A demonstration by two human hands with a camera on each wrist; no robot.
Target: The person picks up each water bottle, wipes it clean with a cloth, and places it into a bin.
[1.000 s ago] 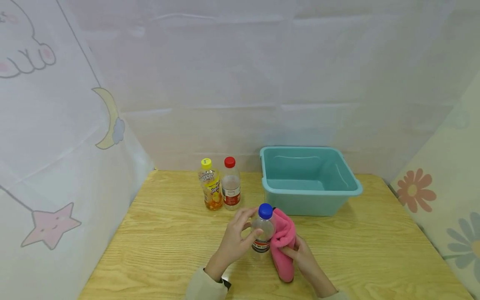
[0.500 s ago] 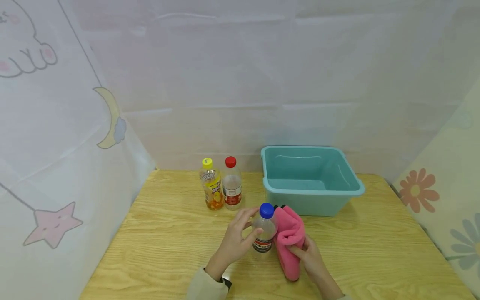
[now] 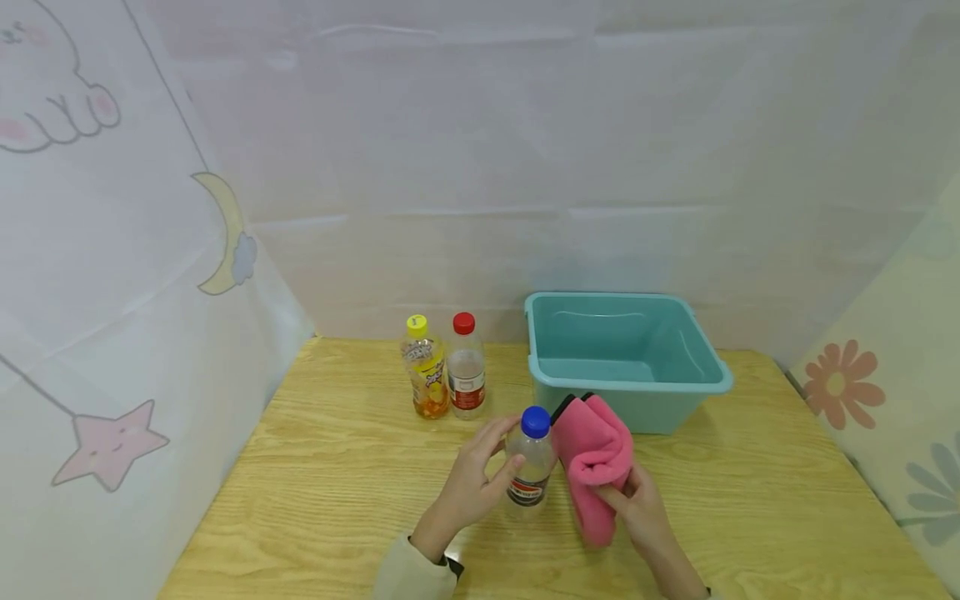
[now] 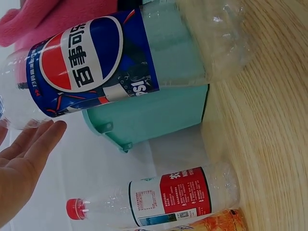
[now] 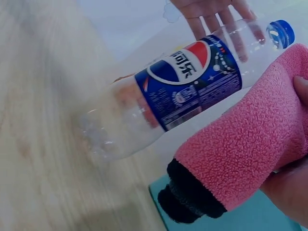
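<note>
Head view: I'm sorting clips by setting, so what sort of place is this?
Probably an indoor tabletop set up for recording: hangings with printed cartoons and flowers flank a wood-grain table, with a teal bin and blue-capped bottle.

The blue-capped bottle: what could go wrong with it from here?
It looks empty, so it may be light and could tip if the left hand, around its upper part, lets it slip.
The pink cloth in the right hand is close by and might nudge the blue-capped bottle.
If it fell, it might hit the red-capped bottle behind.
</note>
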